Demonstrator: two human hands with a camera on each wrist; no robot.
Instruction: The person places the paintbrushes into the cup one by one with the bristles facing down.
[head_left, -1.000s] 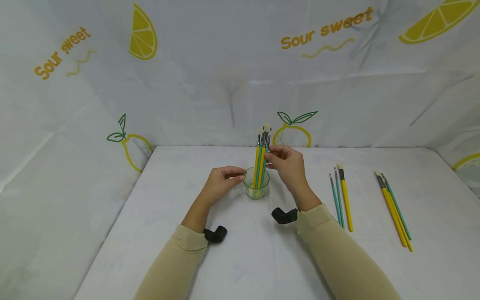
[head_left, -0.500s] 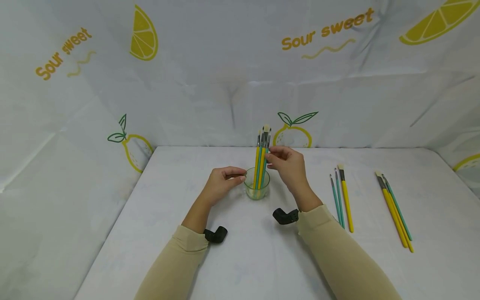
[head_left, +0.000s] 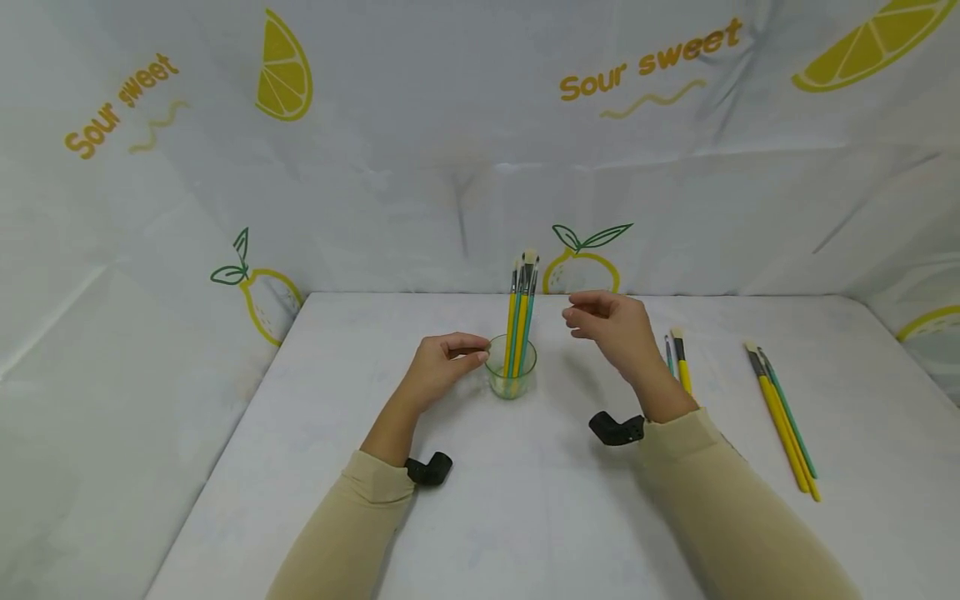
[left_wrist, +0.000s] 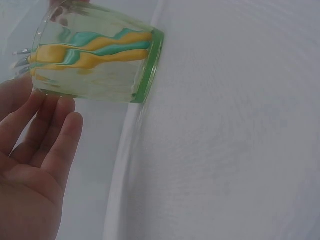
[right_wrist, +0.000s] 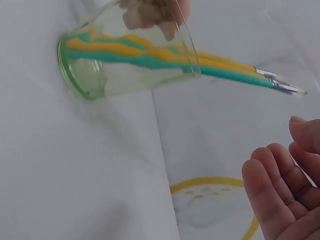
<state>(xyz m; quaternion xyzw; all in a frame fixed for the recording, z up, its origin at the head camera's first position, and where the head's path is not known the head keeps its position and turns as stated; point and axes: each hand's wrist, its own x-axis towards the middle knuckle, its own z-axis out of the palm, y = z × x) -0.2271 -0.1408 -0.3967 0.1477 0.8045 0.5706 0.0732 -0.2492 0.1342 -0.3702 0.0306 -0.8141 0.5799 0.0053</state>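
Observation:
A clear, green-tinted glass cup (head_left: 512, 385) stands upright on the table, with several yellow and teal paintbrushes (head_left: 520, 321) leaning in it, bristles up. At its left rim, my left hand (head_left: 438, 367) pinches the edge between thumb and fingers; in the left wrist view that hand (left_wrist: 37, 150) meets the cup (left_wrist: 95, 87) at its mouth. To the right of the brushes hovers my right hand (head_left: 615, 333), fingers loosely bent and holding nothing. The right wrist view has this hand (right_wrist: 290, 185) apart from the brush tips (right_wrist: 285, 86).
On the right of the white table (head_left: 480, 517) lie more paintbrushes (head_left: 681, 362), partly hidden by the right forearm. Farther right is another group of yellow and teal brushes (head_left: 783, 421). A white lemon-print cloth (head_left: 412, 167) hangs behind the table's back edge.
My right hand has let go of the brushes in the cup and moved right, away from them. The left hand stays at the rim.

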